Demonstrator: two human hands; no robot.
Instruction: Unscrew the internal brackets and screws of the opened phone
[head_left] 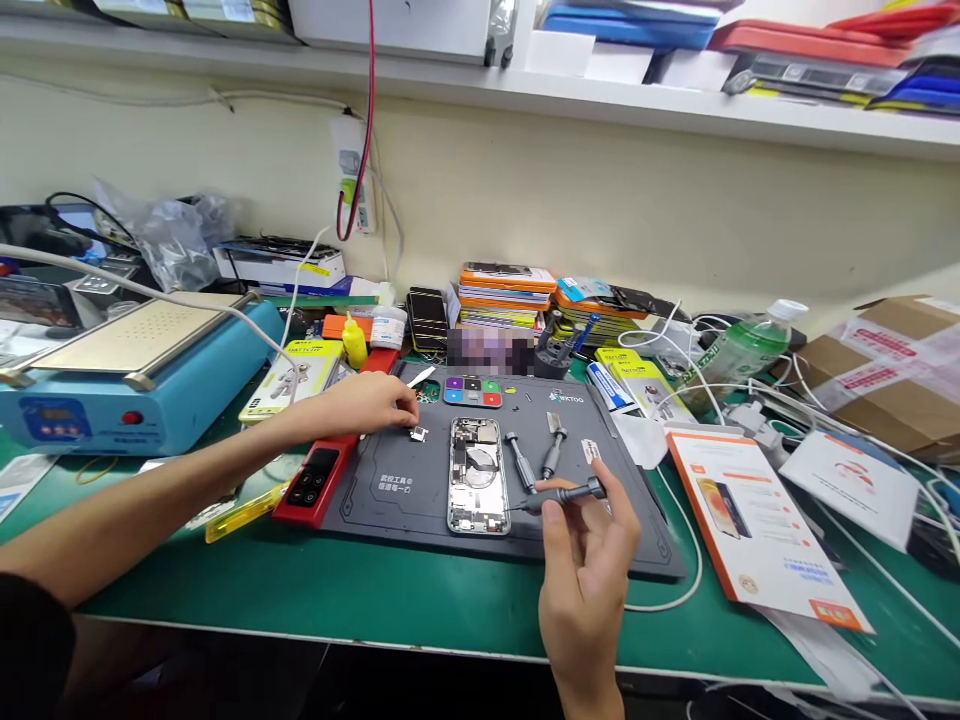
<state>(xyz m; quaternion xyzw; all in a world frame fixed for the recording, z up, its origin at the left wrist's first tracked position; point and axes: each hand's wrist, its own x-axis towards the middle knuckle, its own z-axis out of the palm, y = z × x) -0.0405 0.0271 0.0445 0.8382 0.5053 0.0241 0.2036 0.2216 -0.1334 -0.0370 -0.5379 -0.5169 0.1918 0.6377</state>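
Nearest, the right hand (585, 545) pinches a screwdriver (559, 496) in closed fingers, tip aimed at the opened phone (475, 474) lying flat on the grey mat (390, 490), while beyond, the left hand (371, 402) closes fingertips over a small part (418, 434), apparently set aside for safekeeping.

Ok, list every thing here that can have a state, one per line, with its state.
Phone: opened, insides showing, flat on the mat.
Screwdriver: held in the right hand, tip at the phone's edge.
Small part: on the mat, at the left hand fingertips.
Bottle: capped, lying on its side.
Two spare drivers: lying loose on the mat.
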